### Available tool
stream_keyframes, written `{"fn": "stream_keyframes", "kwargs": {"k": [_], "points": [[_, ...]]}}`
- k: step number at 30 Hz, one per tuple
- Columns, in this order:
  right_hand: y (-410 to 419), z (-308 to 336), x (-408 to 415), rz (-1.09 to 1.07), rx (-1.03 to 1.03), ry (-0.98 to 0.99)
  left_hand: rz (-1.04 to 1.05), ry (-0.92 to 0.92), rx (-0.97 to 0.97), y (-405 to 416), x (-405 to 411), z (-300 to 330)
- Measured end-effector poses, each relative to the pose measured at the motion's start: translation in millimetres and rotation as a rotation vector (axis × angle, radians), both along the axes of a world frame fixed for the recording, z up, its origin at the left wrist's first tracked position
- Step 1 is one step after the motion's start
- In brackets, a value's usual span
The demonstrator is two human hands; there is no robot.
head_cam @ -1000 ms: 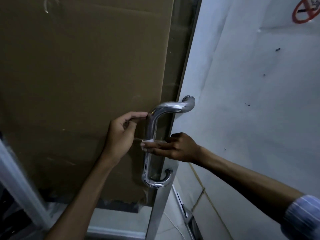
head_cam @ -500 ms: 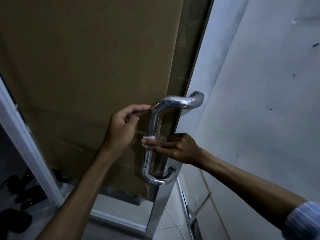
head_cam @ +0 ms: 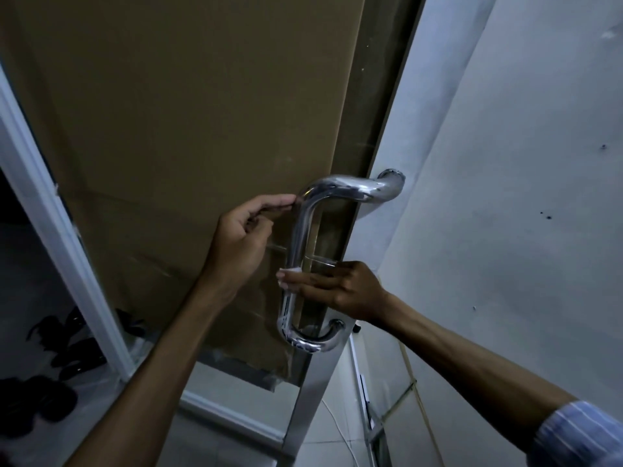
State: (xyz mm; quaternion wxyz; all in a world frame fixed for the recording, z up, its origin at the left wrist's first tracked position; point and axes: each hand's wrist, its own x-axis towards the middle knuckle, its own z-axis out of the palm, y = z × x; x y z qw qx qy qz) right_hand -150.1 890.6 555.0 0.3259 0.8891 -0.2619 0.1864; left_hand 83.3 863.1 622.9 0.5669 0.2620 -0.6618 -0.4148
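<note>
A: Position of the chrome pull handle [head_cam: 301, 237]?
B: Centre of the frame, upright on the metal door edge [head_cam: 313, 392]; upper mount right of centre, lower curve beneath it.
A: Left hand [head_cam: 241, 241]?
B: Left of the handle, level with its upper bend. Fingers curled, forefinger tip touching the bend, thumb just under it. Content of the pinch: cannot tell.
A: Right hand [head_cam: 337, 288]?
B: Reaches in from the lower right, striped sleeve [head_cam: 580, 436] at the corner. Fingers [head_cam: 303, 282] straight and laid flat across the middle of the grip bar, released rather than clenched. Presses a small white scrap [head_cam: 290, 270] against the bar at the fingertips.
A: Surroundings?
B: Brown cardboard sheet [head_cam: 185, 129] filling the upper left, behind the handle; white frame [head_cam: 50, 214] along the left edge; dark shoes [head_cam: 50, 358] in the lower left; pale wall [head_cam: 505, 197] on the right.
</note>
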Motion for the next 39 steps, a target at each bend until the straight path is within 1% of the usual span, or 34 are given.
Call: {"fn": "stream_keyframes", "kwargs": {"k": [2, 5, 6, 9, 10, 11, 14, 15, 18, 19, 22, 26, 27, 30, 35, 39], "points": [[0.4, -9.8, 1.1, 0.007, 0.034, -0.044, 0.017, 0.002, 0.01, 4.2, 0.0, 0.8], [2.2, -27.9, 2.4, 0.038, 0.035, 0.072, 0.026, 0.006, 0.004, 9.4, -1.0, -2.0], [4.1, -24.3, 2.3, 0.037, 0.032, 0.061, 0.027, 0.003, 0.001, 10.6, -1.2, -3.7], [6.4, -9.4, 2.8, -0.016, 0.021, -0.061, 0.05, 0.0, 0.015, 13.7, -2.0, -11.4], [6.2, -10.0, 3.3, -0.025, 0.049, -0.065, 0.051, -0.003, 0.035, 13.5, -2.9, -14.3], [6.4, -14.9, 2.8, -0.01, 0.073, -0.033, 0.049, -0.01, 0.061, 14.1, -5.0, -18.5], [3.9, -30.7, -1.1, 0.03, 0.102, 0.148, 0.069, -0.024, 0.108, 13.3, -10.1, -31.7], [2.7, -29.6, -2.7, 0.016, 0.11, 0.144, 0.081, -0.023, 0.12, 13.6, -11.1, -36.1], [1.5, -27.9, -1.3, -0.051, 0.13, 0.015, 0.125, -0.026, 0.167, 13.3, -9.3, -48.9], [1.7, -32.3, -0.3, -0.053, 0.14, 0.017, 0.131, -0.032, 0.19, 13.8, -9.4, -52.1], [4.0, -44.3, 1.7, -0.021, 0.158, 0.109, 0.111, -0.042, 0.229, 17.3, -10.6, -61.3], [7.1, -37.7, 1.7, -0.068, 0.184, -0.044, 0.09, -0.091, 0.211, 19.4, -9.1, -71.2], [8.1, -38.6, 1.9, -0.069, 0.179, -0.038, 0.086, -0.093, 0.218, 18.6, -9.2, -72.4], [12.4, -44.5, 2.0, -0.042, 0.152, 0.065, 0.086, -0.093, 0.227, 17.0, -11.7, -71.6], [9.9, -32.2, 1.2, -0.094, 0.136, -0.084, 0.092, -0.072, 0.21, 14.9, -12.2, -70.9], [13.4, -16.0, 3.7, -0.082, 0.07, -0.019, 0.108, -0.081, 0.281, 13.5, -11.9, -62.7]]}}
